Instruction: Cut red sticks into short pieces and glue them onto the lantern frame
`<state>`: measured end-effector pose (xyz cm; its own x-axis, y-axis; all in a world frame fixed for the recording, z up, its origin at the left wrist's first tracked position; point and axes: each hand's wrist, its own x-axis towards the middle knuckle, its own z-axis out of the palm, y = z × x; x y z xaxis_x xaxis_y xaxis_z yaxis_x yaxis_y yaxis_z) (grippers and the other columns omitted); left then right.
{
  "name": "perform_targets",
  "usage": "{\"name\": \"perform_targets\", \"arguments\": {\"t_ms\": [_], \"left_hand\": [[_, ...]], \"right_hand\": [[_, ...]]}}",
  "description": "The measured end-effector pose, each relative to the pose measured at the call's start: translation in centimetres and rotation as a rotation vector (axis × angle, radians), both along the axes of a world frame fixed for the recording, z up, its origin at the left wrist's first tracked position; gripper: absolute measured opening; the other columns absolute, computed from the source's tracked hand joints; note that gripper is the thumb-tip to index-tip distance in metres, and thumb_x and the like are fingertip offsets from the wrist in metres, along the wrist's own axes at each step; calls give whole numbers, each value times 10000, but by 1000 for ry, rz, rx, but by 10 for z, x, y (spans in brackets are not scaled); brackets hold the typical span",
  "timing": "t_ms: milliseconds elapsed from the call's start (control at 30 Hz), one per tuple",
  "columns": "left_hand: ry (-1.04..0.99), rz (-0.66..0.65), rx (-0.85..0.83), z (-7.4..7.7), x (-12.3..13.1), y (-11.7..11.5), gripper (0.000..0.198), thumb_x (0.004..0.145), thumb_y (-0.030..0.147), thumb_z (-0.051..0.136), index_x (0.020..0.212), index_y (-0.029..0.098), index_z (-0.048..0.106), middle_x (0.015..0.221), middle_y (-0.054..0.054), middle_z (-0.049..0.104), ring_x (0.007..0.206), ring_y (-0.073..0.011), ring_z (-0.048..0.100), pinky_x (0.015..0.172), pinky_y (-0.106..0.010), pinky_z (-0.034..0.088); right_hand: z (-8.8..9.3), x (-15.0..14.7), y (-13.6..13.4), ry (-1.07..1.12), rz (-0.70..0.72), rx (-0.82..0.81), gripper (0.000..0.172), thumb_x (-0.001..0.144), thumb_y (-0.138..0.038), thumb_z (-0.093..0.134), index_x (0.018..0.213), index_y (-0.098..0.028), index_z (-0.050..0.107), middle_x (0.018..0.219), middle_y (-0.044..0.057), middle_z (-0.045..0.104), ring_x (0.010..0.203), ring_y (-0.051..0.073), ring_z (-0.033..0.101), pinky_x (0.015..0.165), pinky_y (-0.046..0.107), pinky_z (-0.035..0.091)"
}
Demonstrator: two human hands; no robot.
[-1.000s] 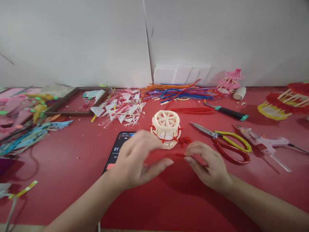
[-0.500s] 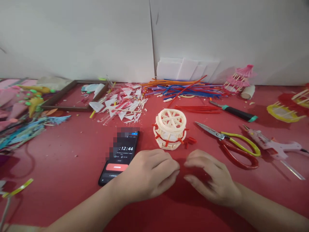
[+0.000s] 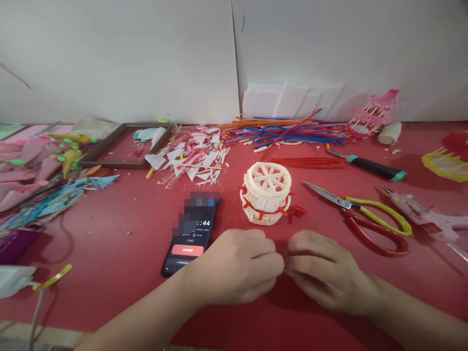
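Resting on the red table (image 3: 109,234), knuckles up: two hands, both the person's own.

- left hand (image 3: 237,265): fingers curled in, thumb and forefinger closed to a pinch.
- right hand (image 3: 321,270): same posture, curled, tips closed. The two pinches meet tip to tip between the hands. Cannot tell whether anything is held there (the fingers cover the spot).
- One cream lantern frame (image 3: 266,192) stands upright just beyond the hands, apart from both. It is a round cage with a spoked top and red bits clipped round its lower ring.
- Loose red bits (image 3: 298,210) form one small cluster touching the frame's right side. They are too small to count.
- One phone (image 3: 192,234) lies face up just left of the left hand with its screen lit, and its lower corner sits at the wrist.
- One pair of scissors (image 3: 369,219) lies to the right of the frame, blades slightly apart, one loop yellow and one red.
- One pink glue gun (image 3: 424,214) lies further right, partly cut off by the edge.
- One black-handled cutter (image 3: 369,167) with teal ends lies behind the scissors.
- One heap of coloured sticks (image 3: 288,134) lies along the wall in orange, blue, purple and red. A flat bundle of red strips (image 3: 309,161) lies just in front of it.
- One pile of white-and-red scraps (image 3: 190,158) lies left of the sticks, and one brown frame (image 3: 120,146) lies left of that.
- One stack of white sheets (image 3: 292,100) leans on the wall.
- One pink paper pagoda (image 3: 376,109) stands at the far right by the wall, with one small roll (image 3: 389,132) beside it.
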<state>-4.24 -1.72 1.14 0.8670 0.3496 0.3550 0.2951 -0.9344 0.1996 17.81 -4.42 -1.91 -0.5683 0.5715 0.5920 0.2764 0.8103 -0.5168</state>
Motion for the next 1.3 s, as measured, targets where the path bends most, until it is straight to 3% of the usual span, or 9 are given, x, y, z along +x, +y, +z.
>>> {"name": "perform_targets", "arguments": {"t_ms": [400, 633, 833, 1300], "left_hand": [[19, -5, -11, 6, -2, 1, 177, 880, 135, 532, 710, 178, 512, 698, 13, 569, 618, -126, 416, 549, -277, 339], [-21, 53, 12, 3, -3, 5, 161, 898, 136, 519, 748, 164, 569, 685, 8, 558, 619, -131, 427, 555, -278, 344], [-22, 80, 34, 3, -2, 3, 187, 921, 159, 512, 752, 168, 594, 672, 14, 562, 616, -138, 441, 547, -286, 344], [-39, 80, 76, 6, -3, 4, 172, 927, 146, 513, 767, 180, 568, 665, 31, 570, 603, -120, 436, 543, -264, 355]], "right_hand": [[4, 7, 2, 23, -2, -72, 176, 857, -30, 554, 958, -162, 612, 826, 54, 653, 770, 155, 570, 700, 293, 524], [6, 18, 5, 29, -200, -48, 149, 864, -86, 606, 995, -155, 620, 878, 70, 654, 847, 161, 619, 768, 280, 537], [1, 6, 1, 2, -96, 4, 174, 847, -84, 626, 1009, -148, 623, 860, 61, 676, 827, 168, 605, 767, 312, 551], [2, 8, 5, 25, -136, 5, 173, 836, -108, 638, 1001, -157, 632, 855, 68, 697, 803, 175, 636, 730, 321, 570]]}}
